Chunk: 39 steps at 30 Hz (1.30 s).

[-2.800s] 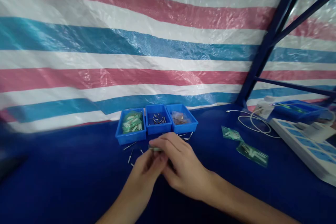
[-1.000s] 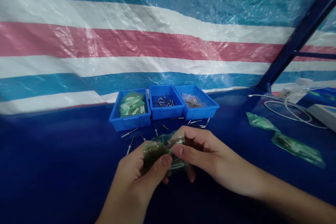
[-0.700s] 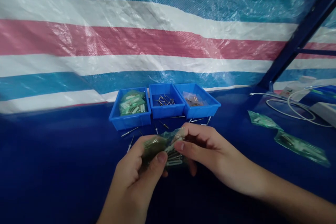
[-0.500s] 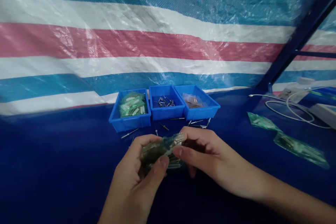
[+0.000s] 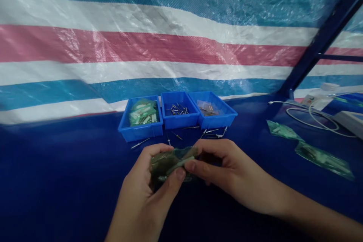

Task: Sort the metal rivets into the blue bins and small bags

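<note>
Between my hands is a small greenish clear plastic bag (image 5: 164,162), crumpled or folded, with pale and brownish contents that I cannot make out fully. My left hand (image 5: 153,189) is closed around the bag's left side, its thumb pressed on the near face. At the right end, my right hand (image 5: 221,170) pinches the bag between thumb and fingers, the two thumbs almost meeting. Just beyond the hands, several rivets (image 5: 177,135) lie loose on the dark blue table (image 5: 70,181).
Three blue bins stand behind: the left bin (image 5: 141,133) holds bagged parts, the middle bin (image 5: 181,123) loose rivets, the right bin (image 5: 218,121) a clear bag. At right lie two green plastic bags (image 5: 323,160) and a white cable (image 5: 312,115). A striped tarp (image 5: 170,49) hangs behind.
The bag has turned or folded between my fingers, and less of its pale contents shows. My left thumb has shifted slightly right, closer to the right thumb.
</note>
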Available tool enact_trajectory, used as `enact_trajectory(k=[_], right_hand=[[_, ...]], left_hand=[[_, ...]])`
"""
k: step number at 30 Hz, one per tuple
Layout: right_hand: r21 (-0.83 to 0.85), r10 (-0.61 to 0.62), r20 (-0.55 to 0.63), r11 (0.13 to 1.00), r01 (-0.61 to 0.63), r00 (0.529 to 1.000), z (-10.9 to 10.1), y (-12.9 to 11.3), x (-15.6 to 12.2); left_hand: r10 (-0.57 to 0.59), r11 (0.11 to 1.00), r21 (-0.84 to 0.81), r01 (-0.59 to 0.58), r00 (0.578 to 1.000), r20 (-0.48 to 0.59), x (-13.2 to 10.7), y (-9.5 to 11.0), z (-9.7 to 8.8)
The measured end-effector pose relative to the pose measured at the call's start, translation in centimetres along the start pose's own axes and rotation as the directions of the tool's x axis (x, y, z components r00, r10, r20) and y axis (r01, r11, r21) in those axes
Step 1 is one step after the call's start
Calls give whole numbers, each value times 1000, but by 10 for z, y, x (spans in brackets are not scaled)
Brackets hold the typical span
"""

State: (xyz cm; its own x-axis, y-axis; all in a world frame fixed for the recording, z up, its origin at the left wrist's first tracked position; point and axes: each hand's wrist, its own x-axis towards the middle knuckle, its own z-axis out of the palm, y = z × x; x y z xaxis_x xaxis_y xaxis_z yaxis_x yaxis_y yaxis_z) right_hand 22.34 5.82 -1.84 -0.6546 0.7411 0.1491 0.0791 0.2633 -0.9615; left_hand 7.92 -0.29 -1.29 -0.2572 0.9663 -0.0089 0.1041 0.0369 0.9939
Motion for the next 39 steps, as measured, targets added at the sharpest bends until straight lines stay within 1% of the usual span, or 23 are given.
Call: enact_trajectory(k=[3,6,9,14,20,25,29,33,36,39], right_hand=[[9,5,7,1000,-5,1000,0,-1,0],[-27,21,5,999,-21,1000,-1,-1,-1],[-53,11,2,999,-11,1000,-1,-1,-1],[-71,0,-22,998,-2,1000,1,0,-1],[-99,7,-9,995,-7,1000,0,1,-1],[-97,6,-20,995,-8,1000,0,3,0],[-13,38,-80,999,-39,996,-1,3,2],[106,87,-161,992,-70,983,-4,1,5],[189,116,-171,978,-83,978,-5,2,6],[249,118,-171,966,-73,978,-5,4,6]], left_hand=[[21,999,35,-21,1000,-2,0,-2,-1],[30,999,42,-30,1000,-3,0,-7,-2],[35,999,40,-34,999,-14,1,-10,-2],[15,1000,14,-15,1000,5,0,-8,-2],[15,1000,11,-15,1000,15,1,-9,-2],[52,999,6,-52,998,21,3,-13,-1],[89,996,-22,-88,995,36,4,-14,1],[46,995,-89,-42,998,46,1,-13,3],[28,994,-103,-26,999,20,-1,-11,3],[57,997,-57,-57,998,5,-1,-11,2]])
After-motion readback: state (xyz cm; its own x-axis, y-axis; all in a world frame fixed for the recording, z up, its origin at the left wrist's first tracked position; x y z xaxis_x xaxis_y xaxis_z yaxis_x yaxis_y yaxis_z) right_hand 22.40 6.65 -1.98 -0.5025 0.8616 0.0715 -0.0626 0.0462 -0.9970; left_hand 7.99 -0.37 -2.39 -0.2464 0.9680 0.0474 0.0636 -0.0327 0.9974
